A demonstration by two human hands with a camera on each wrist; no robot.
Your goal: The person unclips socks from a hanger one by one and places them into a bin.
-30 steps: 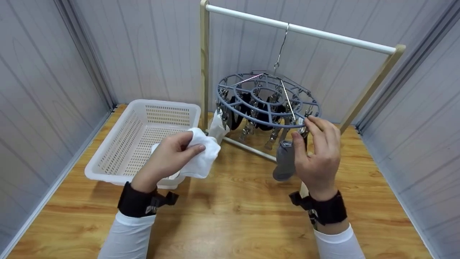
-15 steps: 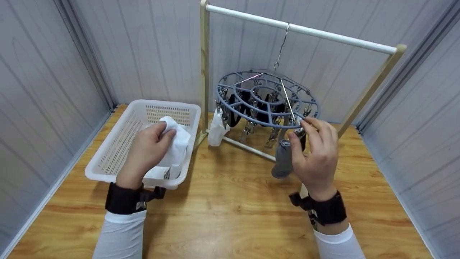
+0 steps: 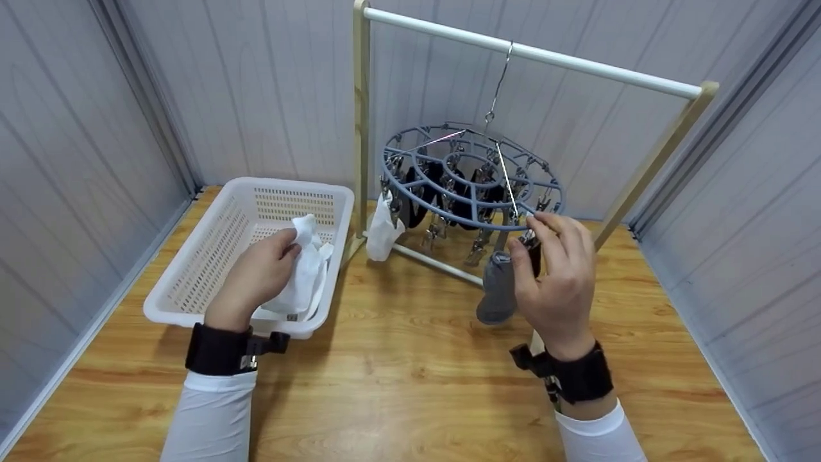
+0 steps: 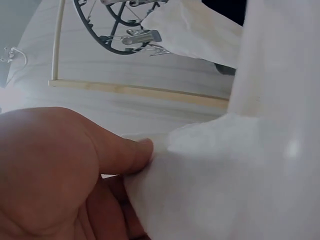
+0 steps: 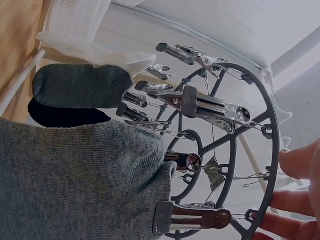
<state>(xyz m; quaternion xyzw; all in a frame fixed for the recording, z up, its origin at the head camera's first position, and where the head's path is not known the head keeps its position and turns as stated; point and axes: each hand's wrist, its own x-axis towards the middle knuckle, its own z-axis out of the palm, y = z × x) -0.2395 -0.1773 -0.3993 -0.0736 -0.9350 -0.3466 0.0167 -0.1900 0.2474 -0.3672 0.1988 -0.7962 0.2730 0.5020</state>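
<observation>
A person's left hand [image 3: 260, 266] pinches a piece of white cloth [image 3: 303, 276] between thumb and fingertips, the fabric hanging into a white slotted basket [image 3: 170, 314] directly beneath and around those fingers. Whether all the white material below the grip is one piece or several is hard to tell. The close view at the left wrist shows the thumb [image 4: 125, 152] pressed flat on the cloth's edge, the fingers tucked behind.

Well to the right of that grip, the right hand [image 3: 564, 282] holds a round blue-gray hanger [image 3: 474, 187] by its near rim — thumb and bent fingers meeting at the ring, as the right wrist view shows. A gray sock [image 3: 497, 292] dangles from a clip just left of the right fingers and below them. Dark socks [image 3: 415, 215] hang farther in, beyond the fingertips, and a white sock [image 3: 383, 234] hangs at the far-left edge of the ring, between the two hands and nearer the left fingers. Metal clips [image 3: 478, 247] line the space between.

Above the right fingers and away from the person, a metal hook [image 3: 500, 83] suspends the hanger from a rack's white rail [image 3: 577, 61] — apart from both hands. A wood-grain tabletop [image 3: 410, 398] spreads below.
</observation>
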